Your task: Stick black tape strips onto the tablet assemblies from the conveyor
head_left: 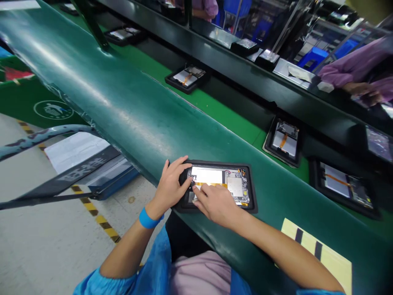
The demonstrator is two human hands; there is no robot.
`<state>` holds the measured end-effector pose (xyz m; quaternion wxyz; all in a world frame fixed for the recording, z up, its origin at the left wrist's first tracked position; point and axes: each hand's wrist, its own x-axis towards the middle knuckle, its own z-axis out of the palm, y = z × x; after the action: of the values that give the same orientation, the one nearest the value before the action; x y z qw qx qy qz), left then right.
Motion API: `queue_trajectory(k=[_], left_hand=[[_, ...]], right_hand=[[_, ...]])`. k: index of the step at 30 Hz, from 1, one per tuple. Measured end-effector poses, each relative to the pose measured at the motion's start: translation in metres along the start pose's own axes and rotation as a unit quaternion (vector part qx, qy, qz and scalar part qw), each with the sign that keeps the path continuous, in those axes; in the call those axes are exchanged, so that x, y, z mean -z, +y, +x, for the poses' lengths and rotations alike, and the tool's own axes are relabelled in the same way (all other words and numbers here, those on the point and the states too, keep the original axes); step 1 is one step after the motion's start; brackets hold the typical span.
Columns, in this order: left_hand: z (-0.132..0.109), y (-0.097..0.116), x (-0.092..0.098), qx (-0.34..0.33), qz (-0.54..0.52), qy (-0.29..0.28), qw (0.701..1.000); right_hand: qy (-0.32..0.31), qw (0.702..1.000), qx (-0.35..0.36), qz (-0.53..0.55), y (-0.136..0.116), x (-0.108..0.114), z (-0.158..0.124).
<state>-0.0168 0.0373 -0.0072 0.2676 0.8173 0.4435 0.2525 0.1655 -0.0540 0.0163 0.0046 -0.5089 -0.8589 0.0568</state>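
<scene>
An opened tablet (pixel 229 184) lies in a black tray (pixel 250 192) on the dark green bench (pixel 147 119) in front of me, its white battery and circuit board exposed. My left hand (pixel 172 186) rests on the tray's left end, fingers curled over the device's edge, thumb near its corner. A blue band circles that wrist. My right hand (pixel 215 203) lies over the lower left of the device, index finger pressing down near an orange flex strip. Neither hand lifts the device.
Several more trays with opened tablets (pixel 283 140) ride a bright green conveyor belt (pixel 221 110) behind the bench. A co-worker's purple sleeve and hand (pixel 362 78) show at the far right. A yellow label (pixel 319 250) is stuck at my right. Floor with hazard tape lies left.
</scene>
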Motion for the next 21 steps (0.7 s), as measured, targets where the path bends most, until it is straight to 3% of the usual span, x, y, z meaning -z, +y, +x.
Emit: queue_trajectory(k=[7, 14, 17, 19, 21], left_hand=[[-0.006, 0.001, 0.018, 0.013, -0.075, 0.09, 0.993], [-0.027, 0.044, 0.047, -0.008, -0.216, 0.117, 0.969], [-0.042, 0.066, 0.063, -0.025, -0.294, 0.108, 0.949], [-0.051, 0.076, 0.072, -0.044, -0.338, 0.078, 0.937], [-0.058, 0.083, 0.075, -0.105, -0.386, 0.025, 0.916]], right_hand=[[-0.035, 0.999, -0.025, 0.007, -0.001, 0.008, 0.005], [-0.052, 0.997, -0.064, 0.006, -0.004, 0.014, 0.017], [-0.034, 0.998, -0.047, 0.014, -0.005, 0.014, 0.01], [-0.022, 0.999, -0.01, 0.024, -0.006, 0.012, 0.0], [-0.014, 0.999, 0.039, 0.03, -0.006, 0.008, -0.015]])
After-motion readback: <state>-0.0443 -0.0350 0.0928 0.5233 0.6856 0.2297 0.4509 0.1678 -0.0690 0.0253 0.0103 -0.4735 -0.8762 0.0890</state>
